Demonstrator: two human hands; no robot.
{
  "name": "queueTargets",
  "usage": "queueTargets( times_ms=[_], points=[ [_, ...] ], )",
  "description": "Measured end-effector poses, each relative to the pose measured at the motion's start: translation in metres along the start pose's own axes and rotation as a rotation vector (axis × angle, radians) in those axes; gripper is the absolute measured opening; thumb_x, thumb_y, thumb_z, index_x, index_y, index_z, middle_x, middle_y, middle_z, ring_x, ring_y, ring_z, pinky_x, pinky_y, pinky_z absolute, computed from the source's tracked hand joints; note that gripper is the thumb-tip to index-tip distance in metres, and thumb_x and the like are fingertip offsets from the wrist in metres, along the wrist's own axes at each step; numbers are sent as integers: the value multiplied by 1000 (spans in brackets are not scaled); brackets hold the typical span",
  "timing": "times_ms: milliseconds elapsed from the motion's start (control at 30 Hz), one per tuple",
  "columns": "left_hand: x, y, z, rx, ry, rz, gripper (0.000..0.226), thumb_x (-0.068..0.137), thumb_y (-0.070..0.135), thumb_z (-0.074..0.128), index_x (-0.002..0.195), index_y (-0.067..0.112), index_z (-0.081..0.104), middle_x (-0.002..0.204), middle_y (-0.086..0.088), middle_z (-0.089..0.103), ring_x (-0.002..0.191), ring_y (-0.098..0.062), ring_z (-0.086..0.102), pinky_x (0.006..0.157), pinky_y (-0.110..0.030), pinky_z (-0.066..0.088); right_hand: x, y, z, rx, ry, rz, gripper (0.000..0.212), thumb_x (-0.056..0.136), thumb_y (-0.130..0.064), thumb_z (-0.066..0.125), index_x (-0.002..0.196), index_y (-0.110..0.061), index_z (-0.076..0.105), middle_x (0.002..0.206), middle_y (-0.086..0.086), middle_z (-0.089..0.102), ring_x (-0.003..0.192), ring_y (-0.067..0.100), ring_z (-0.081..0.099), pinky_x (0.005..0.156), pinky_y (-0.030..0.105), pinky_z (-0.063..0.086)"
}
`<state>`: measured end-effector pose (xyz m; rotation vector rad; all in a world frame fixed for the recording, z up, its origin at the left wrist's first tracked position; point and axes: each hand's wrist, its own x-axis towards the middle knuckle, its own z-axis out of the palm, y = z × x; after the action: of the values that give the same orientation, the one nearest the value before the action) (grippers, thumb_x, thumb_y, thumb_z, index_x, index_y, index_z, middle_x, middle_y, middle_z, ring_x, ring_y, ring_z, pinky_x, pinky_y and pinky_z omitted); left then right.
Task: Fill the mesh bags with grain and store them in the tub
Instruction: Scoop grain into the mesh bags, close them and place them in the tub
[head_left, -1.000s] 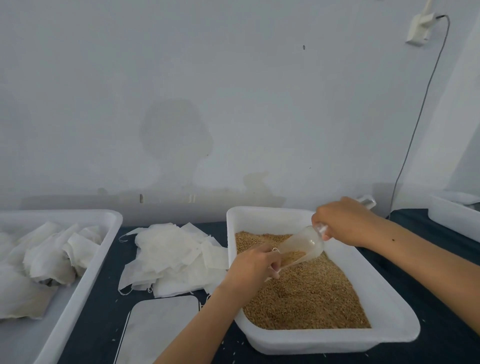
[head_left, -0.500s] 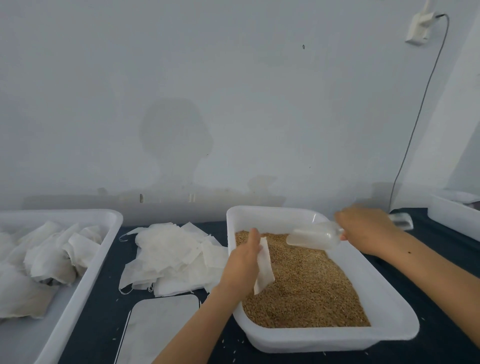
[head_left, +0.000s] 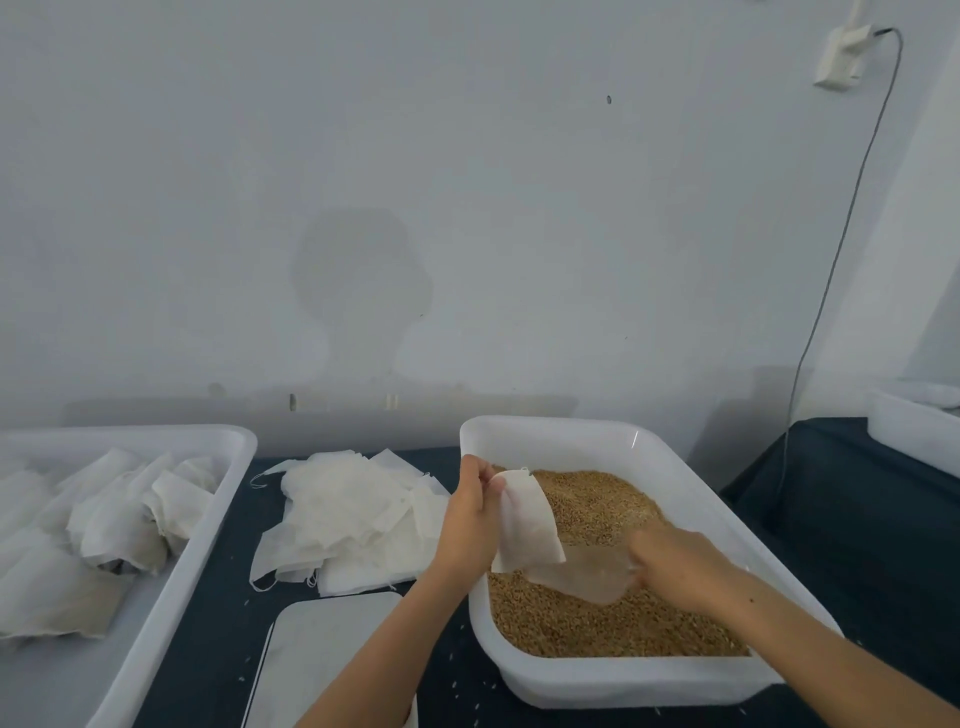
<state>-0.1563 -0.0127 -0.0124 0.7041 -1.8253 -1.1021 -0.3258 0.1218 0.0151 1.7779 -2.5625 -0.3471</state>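
A white tub (head_left: 691, 680) at centre right holds brown grain (head_left: 597, 509). My left hand (head_left: 470, 519) pinches the top of a small white mesh bag (head_left: 527, 525), which hangs over the grain. Low over the grain, my right hand (head_left: 680, 569) grips a clear plastic scoop (head_left: 582, 574), blurred by motion, its mouth just below the bag. A pile of loose flat mesh bags (head_left: 353, 514) lies on the dark table between the tubs. At the left, another white tub (head_left: 228, 467) holds several filled bags (head_left: 119, 519).
A pale flat board (head_left: 322, 660) lies at the table's front, left of my left forearm. A third white container (head_left: 914, 426) stands at the far right. Loose grains dot the dark tabletop (head_left: 208, 649). A cable (head_left: 831, 260) hangs down the wall.
My right hand swung the scoop from above the tub's far end down to the grain near the front. My left hand lifted the bag higher and tilted it.
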Motion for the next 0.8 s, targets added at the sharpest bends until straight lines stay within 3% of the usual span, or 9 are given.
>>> queueTargets(
  times_ms=[100,200,267,367,467,600,667,733,800],
  points=[
    [-3,3,-4,-74,9,-3,20,100,14,39,83,22,36,72,4,37,61,-5,33,55,-10,33,1,-5,11,-2,-28,14,15,96,-16,46,82,-20,46,93,-2,56,88,14,56,69,23,43],
    [-7,9,-10,-118,25,32,19,99,13,42,83,22,39,72,5,39,62,-3,36,57,-10,34,3,-11,7,-31,-1,41,21,95,-22,45,115,-18,53,122,2,53,117,19,47,101,37,36],
    [-9,16,-17,-154,28,52,19,99,11,43,83,20,40,73,5,39,63,-4,35,58,-12,35,4,-22,-7,178,102,39,34,97,-31,44,129,-20,48,136,-2,47,128,17,40,108,38,30],
    [-11,27,-32,-204,49,57,19,99,9,44,82,19,42,71,5,40,64,-8,36,58,-18,33,1,-50,-38,989,106,-28,43,92,-47,44,124,-22,58,124,-8,61,114,7,55,87,21,44],
    [-16,36,-54,-231,70,75,16,97,8,47,82,14,46,69,3,44,62,-7,39,59,-20,33,-1,-80,-49,1499,-14,-143,40,85,-41,54,113,-13,64,103,1,72,98,15,67,79,28,53],
    [-31,45,-89,-266,92,126,13,92,3,54,81,11,51,72,3,54,65,-7,48,61,-17,39,0,-125,-52,1619,63,-162,21,83,-17,67,97,-1,67,96,10,72,89,22,70,76,33,57],
    [-41,44,-108,-199,110,159,14,90,4,58,81,13,54,75,6,57,69,-8,50,64,-16,41,0,-146,-49,1629,95,-168,9,82,-10,69,83,-3,65,84,7,72,76,15,70,64,26,56],
    [-50,37,-123,-145,155,142,12,89,7,61,86,17,56,82,12,60,75,-6,55,67,-14,43,-2,-166,-44,1635,120,-164,13,83,-7,69,83,4,62,80,8,71,70,14,69,60,28,55],
    [-61,25,-134,-134,192,54,21,87,11,65,101,19,52,95,14,60,85,-6,59,72,-16,47,-3,-186,-38,1606,157,-146,24,84,-7,68,89,14,58,85,19,70,76,22,67,69,39,54]
  ],
)
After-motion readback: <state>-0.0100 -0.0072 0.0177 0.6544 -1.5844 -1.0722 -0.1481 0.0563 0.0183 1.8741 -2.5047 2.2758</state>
